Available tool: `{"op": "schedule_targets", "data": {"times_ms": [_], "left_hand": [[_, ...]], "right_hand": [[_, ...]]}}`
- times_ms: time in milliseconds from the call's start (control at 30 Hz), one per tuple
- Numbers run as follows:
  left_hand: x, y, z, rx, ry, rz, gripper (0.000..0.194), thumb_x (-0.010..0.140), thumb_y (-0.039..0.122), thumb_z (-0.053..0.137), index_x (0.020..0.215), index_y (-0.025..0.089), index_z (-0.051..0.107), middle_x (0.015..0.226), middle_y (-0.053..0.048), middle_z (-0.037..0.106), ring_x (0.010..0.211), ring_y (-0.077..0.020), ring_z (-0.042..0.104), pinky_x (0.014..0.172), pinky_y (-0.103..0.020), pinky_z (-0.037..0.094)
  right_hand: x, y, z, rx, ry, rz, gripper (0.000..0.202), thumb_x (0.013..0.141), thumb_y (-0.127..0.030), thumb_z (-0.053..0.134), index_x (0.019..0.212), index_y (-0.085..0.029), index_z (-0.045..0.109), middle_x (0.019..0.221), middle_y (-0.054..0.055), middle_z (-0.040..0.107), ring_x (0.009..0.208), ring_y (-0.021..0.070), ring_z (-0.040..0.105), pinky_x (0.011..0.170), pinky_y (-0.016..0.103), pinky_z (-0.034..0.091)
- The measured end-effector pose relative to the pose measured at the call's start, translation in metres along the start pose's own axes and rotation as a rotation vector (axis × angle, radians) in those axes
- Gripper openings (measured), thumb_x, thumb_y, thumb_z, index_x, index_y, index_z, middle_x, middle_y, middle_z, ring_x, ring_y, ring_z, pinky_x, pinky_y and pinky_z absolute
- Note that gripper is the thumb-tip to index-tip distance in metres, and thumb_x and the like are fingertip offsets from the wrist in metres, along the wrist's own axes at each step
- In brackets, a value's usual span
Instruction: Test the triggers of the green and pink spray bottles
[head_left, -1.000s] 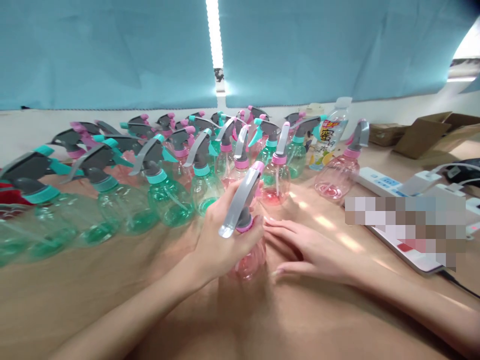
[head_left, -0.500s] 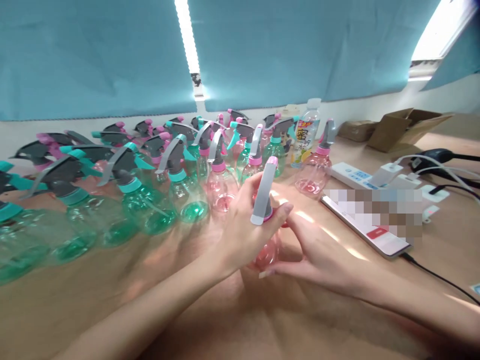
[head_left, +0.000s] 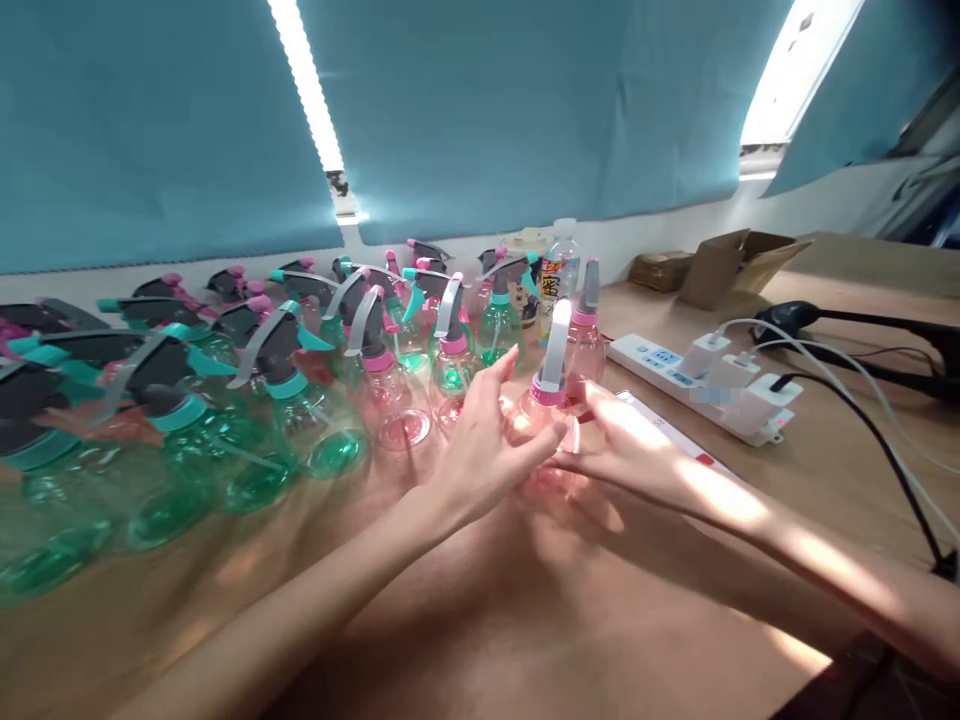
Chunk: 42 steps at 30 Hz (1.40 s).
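Note:
A pink spray bottle (head_left: 546, 415) with a pink collar and a grey trigger head stands upright on the table before me. My right hand (head_left: 619, 440) grips its body from the right, fingers behind and thumb in front. My left hand (head_left: 480, 445) is at the bottle's left side, thumb and fingers spread apart; whether it touches the plastic I cannot tell. Just behind are another pink spray bottle (head_left: 586, 345) and, to the left, a pink spray bottle (head_left: 391, 395) beside a green spray bottle (head_left: 319, 425).
Several green and pink spray bottles fill the left side. A drink bottle (head_left: 559, 265) stands behind. On the right are a phone (head_left: 664, 430) partly behind my arm, a white power strip (head_left: 652, 370) with plugs and cables, black equipment (head_left: 862, 340) and an open cardboard box (head_left: 724, 270).
The view has turned to the right. The held pink bottle has moved away from me, towards the back pink bottle. My left hand has loosened from its neck and its fingers have spread.

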<state>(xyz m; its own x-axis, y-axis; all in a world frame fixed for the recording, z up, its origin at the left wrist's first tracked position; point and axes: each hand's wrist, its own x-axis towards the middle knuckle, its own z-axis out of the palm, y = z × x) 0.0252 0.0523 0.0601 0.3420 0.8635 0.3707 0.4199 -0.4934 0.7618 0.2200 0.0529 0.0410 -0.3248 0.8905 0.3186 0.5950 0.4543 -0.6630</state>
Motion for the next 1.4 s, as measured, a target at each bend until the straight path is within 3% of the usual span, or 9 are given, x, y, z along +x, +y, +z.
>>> {"op": "schedule_targets", "data": {"times_ms": [100, 200, 400, 733, 933, 1100, 1200, 1300, 1400], "left_hand": [[-0.016, -0.012, -0.001, 0.05, 0.031, 0.014, 0.057, 0.087, 0.034, 0.066, 0.136, 0.02, 0.04, 0.136, -0.014, 0.052, 0.13, -0.0301, 0.05, 0.105, -0.053, 0.044], [-0.036, -0.025, -0.004, 0.102, -0.034, 0.001, 0.042, 0.09, 0.026, 0.06, 0.128, 0.022, 0.044, 0.131, -0.011, 0.055, 0.119, -0.0274, 0.058, 0.1, -0.05, 0.05], [-0.061, -0.045, -0.006, 0.151, -0.116, 0.025, 0.033, 0.093, 0.02, 0.052, 0.125, 0.025, 0.046, 0.125, -0.009, 0.056, 0.115, -0.0245, 0.06, 0.096, -0.044, 0.055], [-0.065, -0.05, 0.0, 0.182, -0.144, 0.104, 0.034, 0.089, 0.013, 0.051, 0.121, 0.024, 0.048, 0.122, -0.009, 0.058, 0.113, -0.0234, 0.061, 0.095, -0.042, 0.055], [-0.064, -0.051, -0.001, 0.172, -0.134, 0.103, 0.03, 0.089, 0.014, 0.051, 0.118, 0.023, 0.052, 0.12, -0.009, 0.06, 0.112, -0.0239, 0.061, 0.095, -0.042, 0.055], [-0.062, -0.049, -0.002, 0.192, -0.143, 0.093, 0.029, 0.09, 0.015, 0.053, 0.117, 0.023, 0.051, 0.119, -0.009, 0.06, 0.11, -0.0237, 0.061, 0.093, -0.042, 0.054], [-0.059, -0.049, -0.001, 0.192, -0.158, 0.089, 0.03, 0.089, 0.012, 0.053, 0.117, 0.023, 0.05, 0.119, -0.008, 0.058, 0.109, -0.023, 0.061, 0.093, -0.042, 0.054], [-0.055, -0.049, 0.0, 0.172, -0.179, 0.063, 0.029, 0.09, 0.012, 0.052, 0.117, 0.022, 0.05, 0.12, -0.009, 0.057, 0.112, -0.0233, 0.06, 0.096, -0.044, 0.054], [-0.051, -0.048, 0.001, 0.138, -0.198, 0.036, 0.026, 0.093, 0.014, 0.05, 0.118, 0.02, 0.05, 0.122, -0.011, 0.056, 0.116, -0.0231, 0.06, 0.1, -0.045, 0.052]], "right_hand": [[0.015, 0.011, -0.007, -0.067, -0.004, -0.011, 0.064, 0.076, -0.06, 0.073, 0.122, -0.021, 0.053, 0.124, 0.015, 0.06, 0.114, 0.0336, 0.061, 0.094, 0.047, 0.053], [0.03, 0.017, -0.01, -0.139, -0.004, -0.054, 0.059, 0.08, -0.056, 0.071, 0.124, -0.021, 0.053, 0.127, 0.014, 0.058, 0.12, 0.0339, 0.055, 0.103, 0.049, 0.046], [0.053, 0.022, -0.011, -0.296, 0.005, -0.053, 0.057, 0.085, -0.05, 0.067, 0.123, -0.01, 0.054, 0.118, 0.022, 0.059, 0.111, 0.0379, 0.057, 0.096, 0.051, 0.047], [0.075, 0.022, -0.011, -0.349, -0.031, -0.014, 0.058, 0.086, -0.044, 0.069, 0.127, -0.008, 0.052, 0.125, 0.024, 0.059, 0.114, 0.0388, 0.056, 0.094, 0.049, 0.047], [0.084, 0.018, -0.008, -0.339, -0.026, -0.009, 0.059, 0.086, -0.049, 0.068, 0.127, -0.009, 0.053, 0.124, 0.022, 0.061, 0.112, 0.0379, 0.058, 0.092, 0.047, 0.049], [0.084, 0.012, -0.007, -0.31, -0.012, -0.02, 0.063, 0.086, -0.048, 0.067, 0.133, -0.009, 0.052, 0.131, 0.022, 0.06, 0.117, 0.0363, 0.058, 0.096, 0.046, 0.048], [0.076, 0.009, -0.015, -0.28, 0.014, -0.005, 0.059, 0.083, -0.045, 0.072, 0.132, -0.016, 0.056, 0.129, 0.016, 0.064, 0.114, 0.0346, 0.062, 0.093, 0.047, 0.051], [0.061, 0.009, -0.033, -0.202, 0.068, 0.056, 0.044, 0.084, -0.046, 0.07, 0.121, -0.021, 0.066, 0.114, 0.01, 0.072, 0.097, 0.0304, 0.069, 0.083, 0.045, 0.055], [0.043, 0.013, -0.057, -0.159, 0.145, 0.129, 0.034, 0.089, -0.051, 0.062, 0.096, -0.02, 0.074, 0.092, 0.007, 0.076, 0.076, 0.0259, 0.071, 0.072, 0.042, 0.056]]}}
